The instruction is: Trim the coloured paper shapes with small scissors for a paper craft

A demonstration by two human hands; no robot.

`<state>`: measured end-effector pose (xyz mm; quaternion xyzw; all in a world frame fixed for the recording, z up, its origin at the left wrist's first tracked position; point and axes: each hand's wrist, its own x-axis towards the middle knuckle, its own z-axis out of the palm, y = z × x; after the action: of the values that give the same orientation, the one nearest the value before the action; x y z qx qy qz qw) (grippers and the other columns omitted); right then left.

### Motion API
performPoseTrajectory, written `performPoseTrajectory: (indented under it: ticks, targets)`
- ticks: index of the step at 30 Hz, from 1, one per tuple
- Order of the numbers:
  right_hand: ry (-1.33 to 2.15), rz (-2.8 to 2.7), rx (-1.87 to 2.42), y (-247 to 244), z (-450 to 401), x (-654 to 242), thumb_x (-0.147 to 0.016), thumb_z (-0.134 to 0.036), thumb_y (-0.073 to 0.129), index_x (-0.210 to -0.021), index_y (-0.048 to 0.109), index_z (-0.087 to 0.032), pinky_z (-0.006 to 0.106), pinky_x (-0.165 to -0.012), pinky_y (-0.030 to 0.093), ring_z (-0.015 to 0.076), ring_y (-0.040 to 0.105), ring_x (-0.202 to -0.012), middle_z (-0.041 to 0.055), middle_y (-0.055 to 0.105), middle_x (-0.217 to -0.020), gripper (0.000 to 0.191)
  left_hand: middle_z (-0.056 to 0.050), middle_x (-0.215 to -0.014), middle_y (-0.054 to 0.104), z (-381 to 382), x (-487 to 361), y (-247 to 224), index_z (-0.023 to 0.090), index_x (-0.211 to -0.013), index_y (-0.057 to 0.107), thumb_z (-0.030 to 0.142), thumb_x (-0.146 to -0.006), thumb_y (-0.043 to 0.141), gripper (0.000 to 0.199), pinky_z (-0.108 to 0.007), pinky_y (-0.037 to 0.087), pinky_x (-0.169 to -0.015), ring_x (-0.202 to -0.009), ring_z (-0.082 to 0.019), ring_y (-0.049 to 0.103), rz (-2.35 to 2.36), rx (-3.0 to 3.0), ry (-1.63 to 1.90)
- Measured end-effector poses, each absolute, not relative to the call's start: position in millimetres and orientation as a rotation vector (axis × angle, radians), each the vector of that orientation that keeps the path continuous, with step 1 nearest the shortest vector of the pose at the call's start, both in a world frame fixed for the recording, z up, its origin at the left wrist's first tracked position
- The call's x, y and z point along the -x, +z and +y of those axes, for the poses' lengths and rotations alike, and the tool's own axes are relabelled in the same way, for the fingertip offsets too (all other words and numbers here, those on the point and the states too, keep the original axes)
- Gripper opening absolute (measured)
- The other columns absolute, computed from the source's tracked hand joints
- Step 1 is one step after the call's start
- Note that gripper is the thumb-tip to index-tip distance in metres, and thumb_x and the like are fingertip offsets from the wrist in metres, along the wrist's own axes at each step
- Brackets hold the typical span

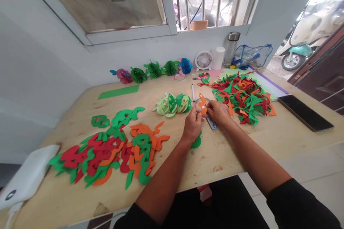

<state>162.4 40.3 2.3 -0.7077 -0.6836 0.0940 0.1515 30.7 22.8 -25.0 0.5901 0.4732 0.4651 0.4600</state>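
Observation:
An orange paper cutout (pixel 202 104) with small white patches is pinched between my two hands over the middle of the table. My left hand (pixel 192 124) grips its lower left edge, and my right hand (pixel 217 112) is closed at its right side. Just below them lies a blue-handled tool (pixel 211 123), beside a round ring or roll that the cutout partly covers. A green paper piece (pixel 196 142) shows partly from under my left wrist. To the left sits a light and dark green folded paper shape (pixel 173 104). A white pen (pixel 192 93) lies behind.
Piles of cut paper shapes (pixel 100 154) cover the left; paper scraps (pixel 245 96) heap at the right beside a black phone (pixel 305 112). Along the wall stand folded paper ornaments (pixel 154 69), a small fan (pixel 203 61) and a bottle (pixel 231 49). A white device (pixel 29 175) sits far left.

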Motion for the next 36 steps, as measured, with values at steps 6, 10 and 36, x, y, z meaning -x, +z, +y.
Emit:
performPoseTrajectory:
  ticks: [6,10,36]
  targets:
    - [0.316,-1.922,1.966,1,42,-165,-0.080,-0.023,0.050,-0.079,0.060,-0.020,0.026,-0.061,0.031,0.0177,0.057,-0.079,0.0045,0.067,-0.083,0.011,-0.006,-0.088,0.068,24,-30,-30,0.018,-0.089,0.051,0.017,-0.083,0.041,0.012,-0.023,0.050,-0.061,-0.073,-0.014,0.067,1.141,-1.475,1.183]
    - [0.442,-1.716,1.863,-5,48,-170,-0.076,-0.023,0.051,-0.071,0.057,-0.019,0.025,-0.058,0.032,0.0148,0.053,-0.067,0.0017,0.063,-0.070,0.008,-0.004,-0.077,0.068,25,-30,-33,0.018,-0.089,0.052,0.019,-0.083,0.044,0.010,-0.025,0.049,-0.061,-0.071,-0.015,0.067,1.136,-1.457,1.188]
    - [1.341,-1.289,1.116,19,26,-151,-0.063,-0.038,0.072,-0.065,0.059,-0.018,0.027,-0.062,0.043,0.0136,0.056,-0.063,-0.0001,0.062,-0.064,0.024,0.000,-0.062,0.064,22,-22,3,0.015,-0.078,0.050,0.019,-0.073,0.057,0.009,-0.018,0.039,-0.045,-0.046,-0.008,0.057,1.009,-1.068,1.303]
